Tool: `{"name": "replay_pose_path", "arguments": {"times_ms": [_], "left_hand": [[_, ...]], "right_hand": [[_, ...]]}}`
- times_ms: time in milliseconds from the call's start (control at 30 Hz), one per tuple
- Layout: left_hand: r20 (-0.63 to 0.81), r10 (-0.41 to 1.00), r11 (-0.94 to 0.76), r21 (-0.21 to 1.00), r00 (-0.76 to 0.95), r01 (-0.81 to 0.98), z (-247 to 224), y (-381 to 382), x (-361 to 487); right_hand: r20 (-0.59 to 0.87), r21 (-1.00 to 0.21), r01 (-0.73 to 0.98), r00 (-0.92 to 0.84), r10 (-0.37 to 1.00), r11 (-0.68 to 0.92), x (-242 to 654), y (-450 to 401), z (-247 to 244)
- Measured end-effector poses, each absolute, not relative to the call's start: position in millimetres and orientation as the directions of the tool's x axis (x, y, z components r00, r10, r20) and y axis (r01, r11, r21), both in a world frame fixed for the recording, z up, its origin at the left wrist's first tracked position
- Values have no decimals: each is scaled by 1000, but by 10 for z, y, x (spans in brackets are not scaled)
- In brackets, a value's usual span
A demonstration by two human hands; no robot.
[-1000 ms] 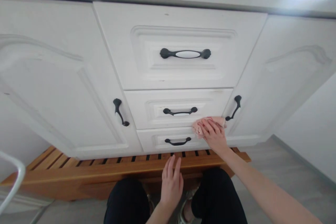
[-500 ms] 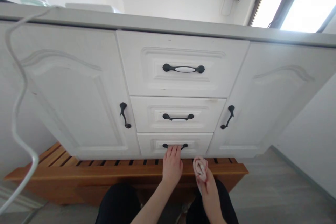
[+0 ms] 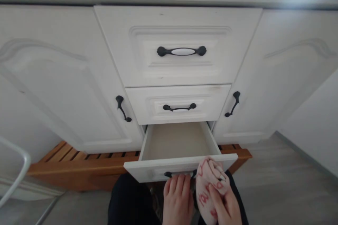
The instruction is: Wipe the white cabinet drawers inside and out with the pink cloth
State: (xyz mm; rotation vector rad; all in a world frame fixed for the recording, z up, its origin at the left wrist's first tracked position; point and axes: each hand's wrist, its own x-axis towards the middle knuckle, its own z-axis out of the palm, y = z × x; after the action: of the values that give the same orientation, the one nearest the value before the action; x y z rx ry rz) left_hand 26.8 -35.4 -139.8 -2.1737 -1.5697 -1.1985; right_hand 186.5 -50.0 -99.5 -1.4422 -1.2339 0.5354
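The bottom drawer [image 3: 174, 144] of a white cabinet is pulled out, and its pale inside shows nothing lying in it. My left hand [image 3: 178, 197] has its fingers hooked over the drawer's dark handle [image 3: 168, 174], covering the handle's middle. In my right hand [image 3: 227, 205] is a bunched pale pink cloth [image 3: 208, 186] with red lettering, gripped between thumb and fingers. The cloth is in front of the drawer front's right part and hides the handle's right end; I cannot tell whether they touch.
Above are the shut middle drawer [image 3: 148, 107] and top drawer [image 3: 142, 56]. Cabinet doors with dark handles flank them. A slatted wooden bench [image 3: 87, 170] runs under the cabinet. My knees [image 3: 129, 200] are close below the drawer. A white cable [image 3: 22, 168] hangs at left.
The bottom drawer has come out towards me, with my left hand on its handle. My right hand has brought the cloth closer, up against the drawer front's right side in view. The camera has moved nearer.
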Motion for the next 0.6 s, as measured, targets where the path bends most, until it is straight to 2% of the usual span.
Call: {"name": "replay_pose_path", "arguments": {"times_ms": [167, 300, 367, 433, 467, 533, 600], "left_hand": [[700, 707, -406, 278, 106, 870, -1428, -560, 311], [805, 583, -445, 208, 106, 871, -1483, -680, 333], [813, 565, -456, 167, 140, 874, -1460, -724, 324], [787, 594, -460, 163, 165, 873, -1415, -752, 308], [780, 604, -460, 171, 165, 871, -1393, -760, 300], [775, 611, -462, 186, 160, 867, -1368, -767, 289], [780, 608, -455, 191, 147, 870, -1378, -761, 288]], "right_hand": [[415, -860, 454, 361, 835, 231, 2019, -623, -811], [481, -809, 536, 367, 796, 242, 2095, -642, -545], [539, -771, 553, 304, 786, 315, 2037, -565, -257], [544, -743, 524, 111, 831, 416, 1893, -395, 88], [492, -743, 495, -49, 869, 449, 1792, -271, 244], [277, -769, 462, -382, 882, 441, 1551, 40, 434], [110, -757, 469, -596, 796, 455, 1286, 405, 395]]}}
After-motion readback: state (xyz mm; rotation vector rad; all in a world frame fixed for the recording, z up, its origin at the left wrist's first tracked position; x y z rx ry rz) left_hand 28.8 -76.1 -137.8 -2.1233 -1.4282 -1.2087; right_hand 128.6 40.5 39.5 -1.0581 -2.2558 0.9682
